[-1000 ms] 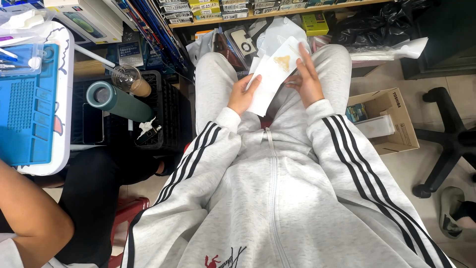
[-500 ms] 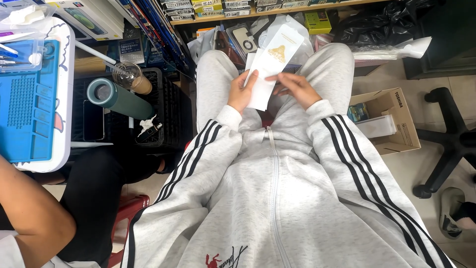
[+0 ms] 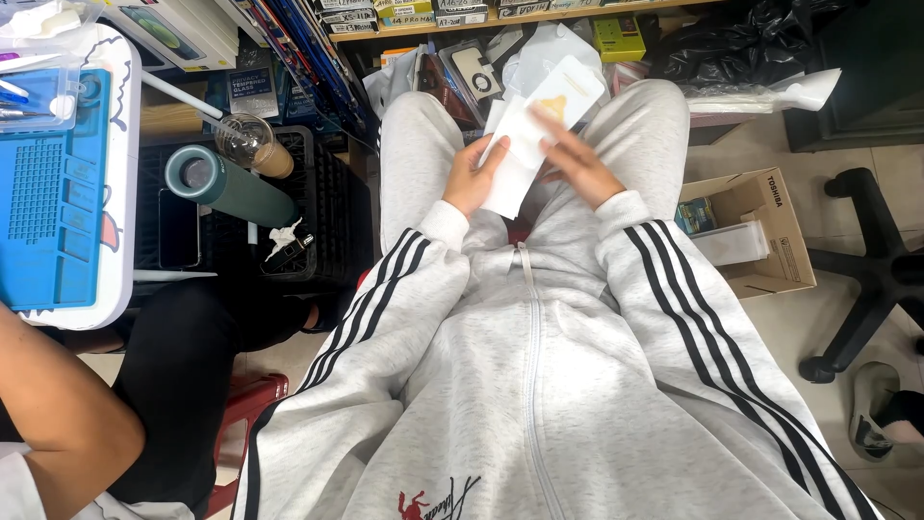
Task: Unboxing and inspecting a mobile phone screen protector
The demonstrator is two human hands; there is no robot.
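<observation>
Two hands meet over the lap in the head view. Left hand (image 3: 472,178) pinches the lower edge of a white packet (image 3: 534,135), grip closed on it; right hand (image 3: 568,159) lies flat across the packet, fingers spread. Right of the packet stands a cardboard box (image 3: 760,236).

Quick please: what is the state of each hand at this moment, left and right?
Left hand: closed on the edge of the white packet, holding it.
Right hand: open, fingers lying flat on the white packet.
</observation>
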